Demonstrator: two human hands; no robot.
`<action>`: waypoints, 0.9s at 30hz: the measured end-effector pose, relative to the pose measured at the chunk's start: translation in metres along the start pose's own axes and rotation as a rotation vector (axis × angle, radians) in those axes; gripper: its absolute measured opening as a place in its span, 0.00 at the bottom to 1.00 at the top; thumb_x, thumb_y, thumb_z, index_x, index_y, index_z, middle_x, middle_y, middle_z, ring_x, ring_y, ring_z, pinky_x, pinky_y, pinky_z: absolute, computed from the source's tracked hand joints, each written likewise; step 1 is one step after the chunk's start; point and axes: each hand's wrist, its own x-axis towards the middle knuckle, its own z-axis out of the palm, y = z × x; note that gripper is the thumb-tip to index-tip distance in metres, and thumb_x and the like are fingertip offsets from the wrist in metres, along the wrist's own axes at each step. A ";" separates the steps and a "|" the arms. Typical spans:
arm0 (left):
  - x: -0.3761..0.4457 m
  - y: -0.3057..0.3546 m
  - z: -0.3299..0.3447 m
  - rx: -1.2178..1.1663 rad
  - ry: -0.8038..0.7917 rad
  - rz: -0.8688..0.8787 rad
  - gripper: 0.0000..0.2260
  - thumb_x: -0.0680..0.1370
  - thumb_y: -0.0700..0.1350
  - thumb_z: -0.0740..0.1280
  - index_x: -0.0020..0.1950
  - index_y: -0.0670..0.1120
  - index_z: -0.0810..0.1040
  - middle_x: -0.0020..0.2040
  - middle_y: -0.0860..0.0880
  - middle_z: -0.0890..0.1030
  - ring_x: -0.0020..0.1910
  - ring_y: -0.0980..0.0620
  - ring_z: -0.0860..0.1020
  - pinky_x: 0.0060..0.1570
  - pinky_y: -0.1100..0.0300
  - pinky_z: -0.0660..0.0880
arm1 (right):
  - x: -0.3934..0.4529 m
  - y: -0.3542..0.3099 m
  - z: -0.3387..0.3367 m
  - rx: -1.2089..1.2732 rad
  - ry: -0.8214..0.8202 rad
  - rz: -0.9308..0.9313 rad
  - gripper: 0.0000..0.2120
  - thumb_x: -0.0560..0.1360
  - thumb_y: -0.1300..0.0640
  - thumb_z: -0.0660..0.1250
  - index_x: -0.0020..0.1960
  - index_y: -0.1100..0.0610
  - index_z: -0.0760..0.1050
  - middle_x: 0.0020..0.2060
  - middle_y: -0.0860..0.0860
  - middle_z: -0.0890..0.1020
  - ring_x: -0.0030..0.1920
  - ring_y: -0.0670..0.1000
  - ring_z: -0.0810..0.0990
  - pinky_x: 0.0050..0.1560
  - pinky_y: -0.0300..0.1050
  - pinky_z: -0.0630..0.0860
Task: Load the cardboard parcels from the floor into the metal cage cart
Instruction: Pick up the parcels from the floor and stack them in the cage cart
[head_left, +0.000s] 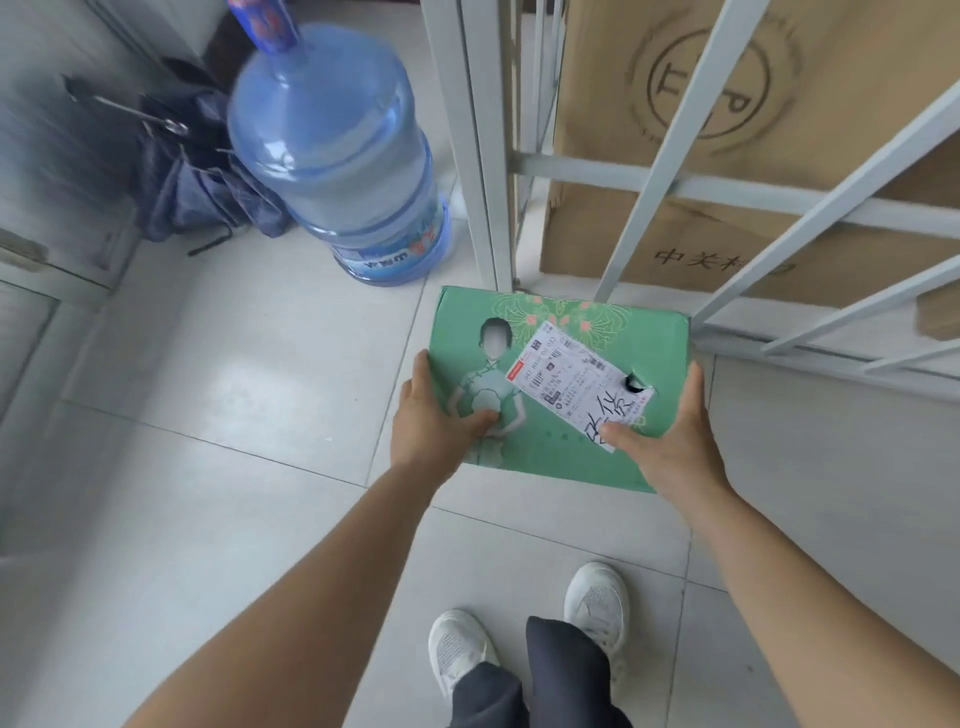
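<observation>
- Both hands, left hand (434, 415) and right hand (670, 431), clamp the green box (561, 395) by its sides, thumbs on top.
- Box held above the floor (260, 364), just before the cage cart (670, 176).
- Feels stiff, probably light; side grip suits.

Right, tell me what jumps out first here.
A green parcel with a white shipping label, gripped at its sides by the left hand and right hand. Behind it, the cage cart holds a big cardboard box; a blue water jug stands left.
</observation>
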 end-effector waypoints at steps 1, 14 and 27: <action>-0.015 0.011 -0.011 -0.003 0.003 0.003 0.43 0.66 0.50 0.78 0.75 0.51 0.59 0.64 0.51 0.72 0.61 0.49 0.74 0.58 0.50 0.75 | -0.014 -0.012 -0.013 -0.002 -0.003 -0.005 0.54 0.64 0.49 0.79 0.77 0.44 0.46 0.70 0.47 0.69 0.67 0.52 0.72 0.61 0.51 0.72; -0.172 0.110 -0.122 -0.062 0.066 0.158 0.39 0.64 0.55 0.77 0.70 0.53 0.64 0.60 0.48 0.73 0.60 0.42 0.73 0.57 0.42 0.74 | -0.172 -0.121 -0.153 0.021 0.053 -0.086 0.57 0.66 0.50 0.79 0.78 0.43 0.41 0.75 0.46 0.62 0.72 0.51 0.65 0.69 0.48 0.65; -0.329 0.214 -0.200 -0.086 0.070 0.496 0.37 0.57 0.63 0.72 0.62 0.52 0.68 0.56 0.48 0.77 0.55 0.43 0.77 0.54 0.43 0.76 | -0.343 -0.175 -0.289 0.147 0.258 -0.190 0.58 0.67 0.51 0.79 0.79 0.45 0.38 0.77 0.46 0.58 0.74 0.51 0.62 0.70 0.48 0.62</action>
